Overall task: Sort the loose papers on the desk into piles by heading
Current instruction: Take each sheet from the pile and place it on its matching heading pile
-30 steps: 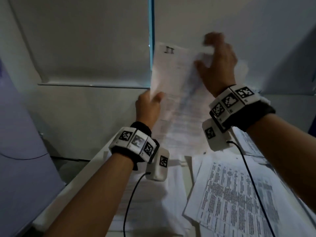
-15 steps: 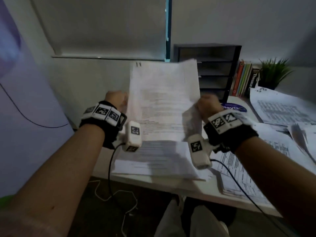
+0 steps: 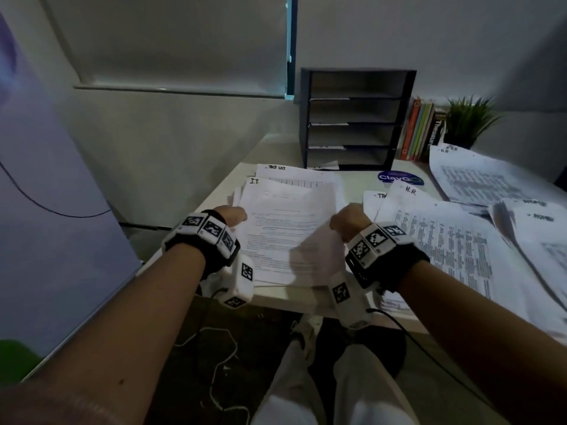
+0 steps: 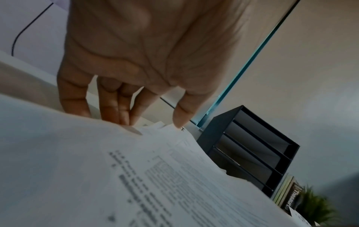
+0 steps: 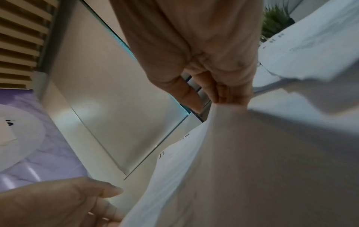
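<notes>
A printed sheet headed "I.T." (image 3: 288, 228) lies on top of a paper pile at the desk's left front. My right hand (image 3: 339, 222) pinches its right edge between thumb and curled fingers (image 5: 231, 95), and that side bows up off the pile. My left hand (image 3: 237, 214) is at the sheet's left edge. In the left wrist view its straight fingers (image 4: 114, 110) and thumb touch the paper edges (image 4: 136, 130). A sheet headed "TASK LIST" (image 3: 291, 174) sticks out beneath, further back.
An "H.R." pile (image 3: 435, 237) lies to the right, with more sheets (image 3: 484, 179) beyond it. A black paper tray rack (image 3: 356, 118) stands at the back, beside books (image 3: 418, 130) and a plant (image 3: 466, 121). The desk's front edge (image 3: 291, 302) is just below my wrists.
The I.T. sheet, held up in front of me in both hands, has come down flat onto the left pile. My left hand has loosened to straight fingers; the right still pinches it.
</notes>
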A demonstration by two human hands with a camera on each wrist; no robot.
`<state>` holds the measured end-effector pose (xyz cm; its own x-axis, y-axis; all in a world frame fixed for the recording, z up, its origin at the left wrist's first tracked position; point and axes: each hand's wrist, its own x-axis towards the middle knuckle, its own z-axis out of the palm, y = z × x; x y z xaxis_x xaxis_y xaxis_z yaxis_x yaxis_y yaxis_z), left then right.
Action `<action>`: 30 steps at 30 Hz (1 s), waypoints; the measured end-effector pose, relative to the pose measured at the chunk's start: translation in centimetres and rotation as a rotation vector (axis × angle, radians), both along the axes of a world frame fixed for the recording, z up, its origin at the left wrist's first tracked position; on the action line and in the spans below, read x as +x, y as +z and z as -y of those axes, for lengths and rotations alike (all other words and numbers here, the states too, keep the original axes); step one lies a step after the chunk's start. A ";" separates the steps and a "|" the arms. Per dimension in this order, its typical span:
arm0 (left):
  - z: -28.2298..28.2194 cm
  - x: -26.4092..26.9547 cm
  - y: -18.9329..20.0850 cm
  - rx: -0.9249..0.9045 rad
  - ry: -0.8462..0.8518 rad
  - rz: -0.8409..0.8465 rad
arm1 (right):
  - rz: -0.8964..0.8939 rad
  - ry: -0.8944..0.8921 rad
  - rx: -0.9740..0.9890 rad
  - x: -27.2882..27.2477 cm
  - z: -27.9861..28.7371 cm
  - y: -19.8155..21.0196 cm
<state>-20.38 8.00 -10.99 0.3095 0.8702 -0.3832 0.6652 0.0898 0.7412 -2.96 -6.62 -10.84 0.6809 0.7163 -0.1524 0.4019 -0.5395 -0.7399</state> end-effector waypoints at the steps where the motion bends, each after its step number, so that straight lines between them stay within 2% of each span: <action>1: 0.7 0.1 0.7 0.017 0.010 -0.024 | 0.015 -0.003 0.024 0.3 0.3 0.5; 6: 3.8 2.1 4.2 0.235 -0.116 -0.107 | 0.063 -0.036 0.185 2.4 2.9 4.5; 9: 6.3 4.6 6.0 0.263 -0.246 -0.025 | 0.141 -0.038 0.210 4.7 5.9 6.8; 13: 9.7 7.9 7.1 0.250 -0.410 0.068 | 0.336 -0.052 0.107 8.2 10.3 8.4; 19: 11.6 14.1 6.1 0.177 -0.532 0.112 | 0.327 -0.032 -0.045 12.4 12.5 5.9; 27: 10.7 23.4 3.8 -0.038 -0.455 0.068 | 0.504 0.209 -0.419 17.2 10.3 2.9; 30: 10.4 26.2 2.8 -0.096 -0.443 0.088 | 0.430 0.287 -0.443 19.4 9.2 2.0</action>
